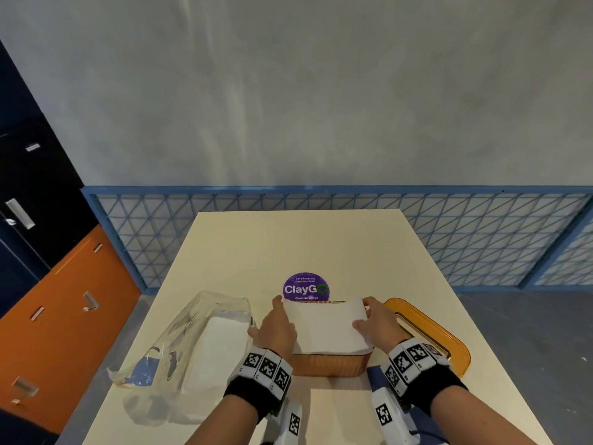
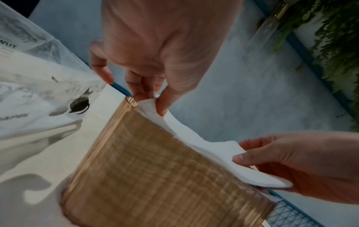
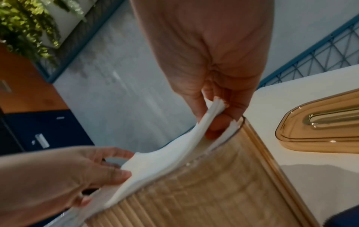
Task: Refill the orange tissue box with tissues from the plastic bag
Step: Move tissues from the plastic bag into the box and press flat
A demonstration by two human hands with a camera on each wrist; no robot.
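Observation:
A ribbed orange tissue box (image 1: 330,365) stands open at the table's near middle. A white stack of tissues (image 1: 325,326) lies across its top, partly above the rim. My left hand (image 1: 275,329) pinches the stack's left end (image 2: 155,106) at the box corner (image 2: 132,102). My right hand (image 1: 377,326) pinches the right end (image 3: 215,107), thumb on top, fingers below, just over the box rim (image 3: 240,122). The clear plastic bag (image 1: 192,342) lies left of the box with more white tissues (image 1: 221,345) inside.
The box's orange lid (image 1: 426,335) lies upturned on the table to the right. A purple round sticker (image 1: 306,287) sits behind the box. A blue mesh fence (image 1: 481,239) runs beyond the cream table (image 1: 288,245). Orange and dark cabinets (image 1: 64,300) stand left.

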